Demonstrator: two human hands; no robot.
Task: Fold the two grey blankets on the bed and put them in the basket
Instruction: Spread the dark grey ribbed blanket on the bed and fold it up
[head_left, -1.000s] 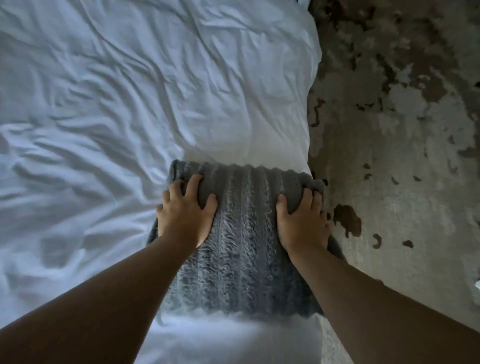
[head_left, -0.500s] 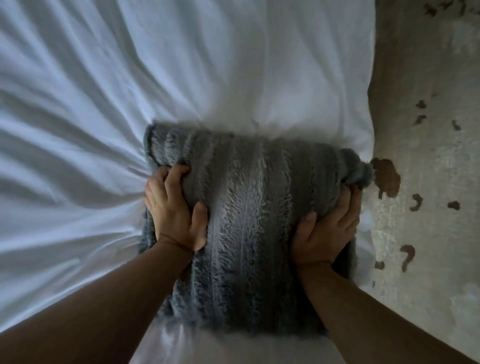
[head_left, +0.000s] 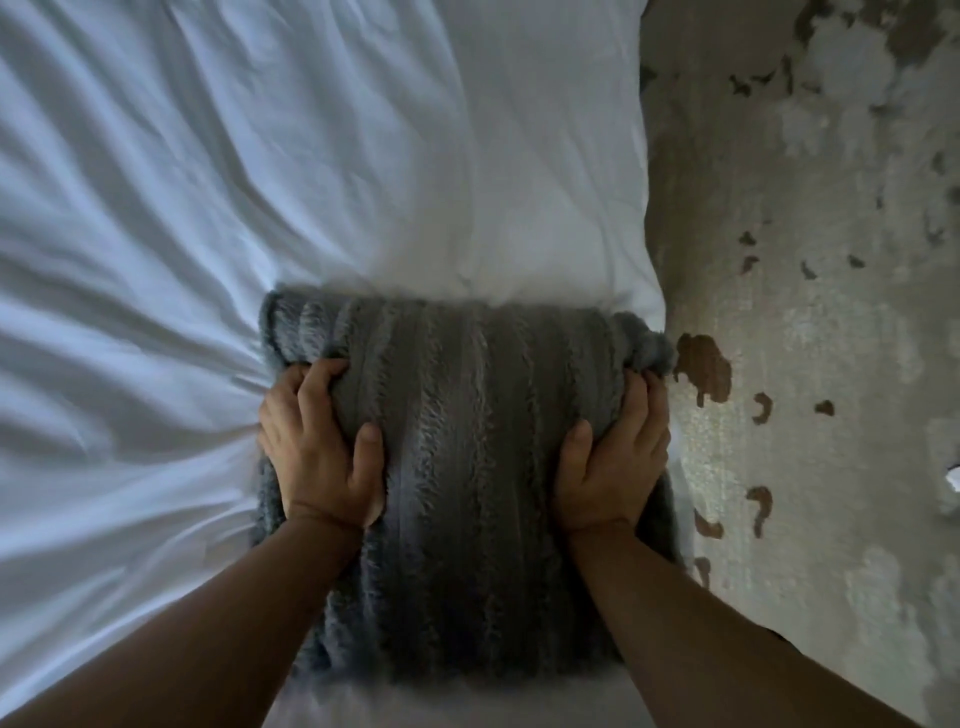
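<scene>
Folded grey blanket (head_left: 467, 467) on the white bed (head_left: 208, 208) | left hand (head_left: 324, 447) grips its left edge | right hand (head_left: 615, 452) grips its right edge

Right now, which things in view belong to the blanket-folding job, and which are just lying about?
Job: grey blanket, folded; white bed; left hand and right hand gripping the blanket's sides.
Lying about: mottled floor; small white scrap at the right edge.
</scene>
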